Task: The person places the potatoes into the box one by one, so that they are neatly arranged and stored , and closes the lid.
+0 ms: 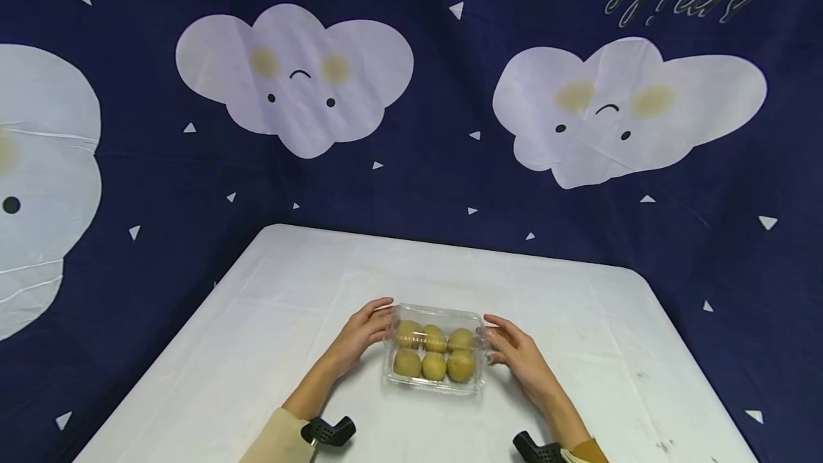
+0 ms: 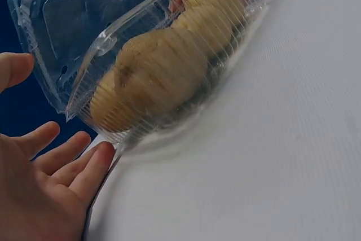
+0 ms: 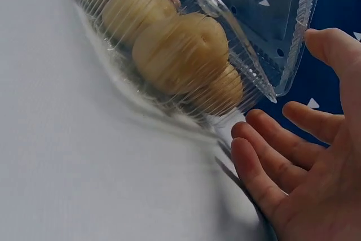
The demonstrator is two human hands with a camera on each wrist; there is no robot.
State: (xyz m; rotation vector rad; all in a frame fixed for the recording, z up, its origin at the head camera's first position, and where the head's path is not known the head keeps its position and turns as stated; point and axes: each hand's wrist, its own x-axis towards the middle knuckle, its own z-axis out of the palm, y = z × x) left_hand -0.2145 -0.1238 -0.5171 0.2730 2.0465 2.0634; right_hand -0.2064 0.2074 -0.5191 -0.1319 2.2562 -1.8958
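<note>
A clear plastic clamshell box (image 1: 432,386) sits on the white table, holding several round yellow-brown fruits or potatoes (image 1: 434,366); their exact kind is hard to tell. Both wrist views show its clear lid (image 2: 73,21) raised above the ribbed base. My left hand (image 1: 356,338) is at the box's left side, fingers spread and loosely extended. On the right side, my right hand (image 1: 519,358) mirrors it, fingers apart and slightly bent. Each thumb lies close to the lid's edge; whether either one touches it cannot be made out. Neither hand grips anything.
The white tabletop (image 1: 308,284) spreads around the box, with faint marks toward its right side. Behind it hangs a dark blue cloth (image 1: 437,184) printed with pale clouds and small triangles. A black wrist camera (image 1: 329,431) is strapped on the left wrist, another (image 1: 536,449) on the right.
</note>
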